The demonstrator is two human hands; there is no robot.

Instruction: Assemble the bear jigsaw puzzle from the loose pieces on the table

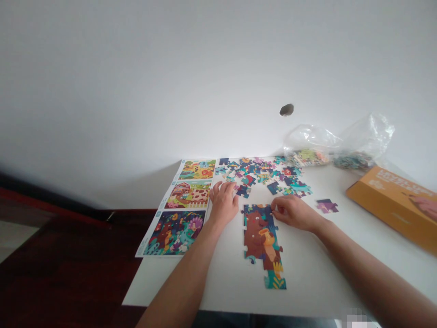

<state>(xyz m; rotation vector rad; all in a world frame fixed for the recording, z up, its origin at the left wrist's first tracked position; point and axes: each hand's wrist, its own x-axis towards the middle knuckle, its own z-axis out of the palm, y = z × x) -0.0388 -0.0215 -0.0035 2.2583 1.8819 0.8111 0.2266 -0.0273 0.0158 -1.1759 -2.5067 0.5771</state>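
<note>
The right hand [293, 213] pinches its fingertips together at the top edge of the joined puzzle section [261, 241], though whether they grip a piece cannot be told. The left hand [223, 205] lies open, just beside a loose dark piece [243, 191], below the scattered pieces [259, 173] at upper centre, right of the picture sheet [175, 232].

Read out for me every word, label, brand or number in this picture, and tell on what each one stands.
No text here can be read clearly.
Orange box: lettering on its top, too blurred to read.
Picture sheet: small marks along its margin, too small to read.
</note>
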